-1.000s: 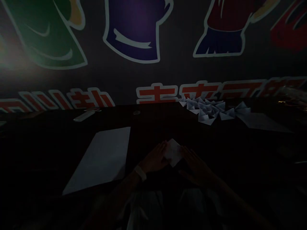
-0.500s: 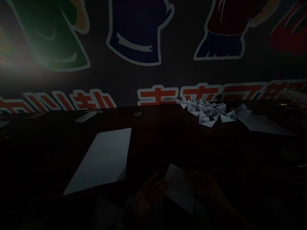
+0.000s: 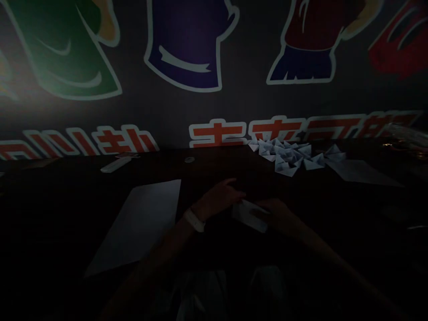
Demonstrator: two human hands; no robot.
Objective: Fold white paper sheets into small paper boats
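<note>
The view is very dark. In front of me a small folded sheet of paper [image 3: 249, 216] lies tilted between my hands, low over or on the dark table. My right hand [image 3: 276, 215] grips its right side, with fingers across the upper face. At its upper left corner are the fingertips of my left hand [image 3: 222, 196], closed on the edge, while one finger points outward. A pale band [image 3: 194, 220] circles my left wrist. Left of my hands lies a stack or sheet of white paper [image 3: 143, 223], partly covered by my left forearm.
Several folded white paper boats [image 3: 284, 154] are heaped at the back right, beside a flat sheet [image 3: 363, 172]. A pale, long object [image 3: 116, 164] and a small round ring [image 3: 189, 159] lie near the wall. Painted figures and red characters cover the wall [image 3: 133, 107].
Both hands have moved forward, away from my body, with the paper. It now looks smaller and flatter, its upper face partly under my right fingers. The view has shifted slightly.
</note>
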